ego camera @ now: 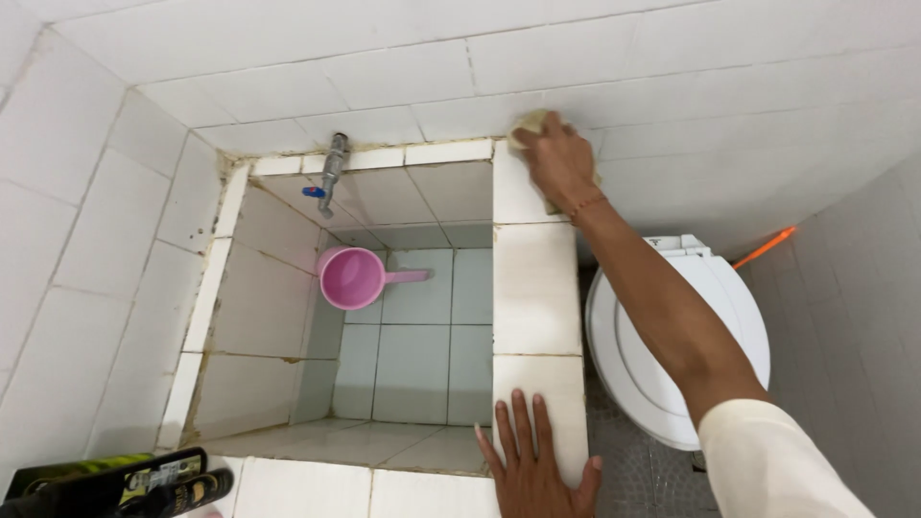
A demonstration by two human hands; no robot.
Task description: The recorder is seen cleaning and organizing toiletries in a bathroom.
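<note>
Two hands on the ledge (535,288), scrubbing.
Right hand (556,158) clamped on a sponge (529,123); left hand (534,460) lay flat, fingers together — firm bracing helped.

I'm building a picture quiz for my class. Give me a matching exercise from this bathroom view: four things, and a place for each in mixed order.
Things:
1. pink plastic scoop
2. metal tap with blue handle
3. left hand
4. white toilet with closed lid

Places:
A. flat on the near end of the tiled basin wall
B. right of the basin wall
C. inside the basin
D. at the basin's far rim

Pairs: 1-C, 2-D, 3-A, 4-B
</note>
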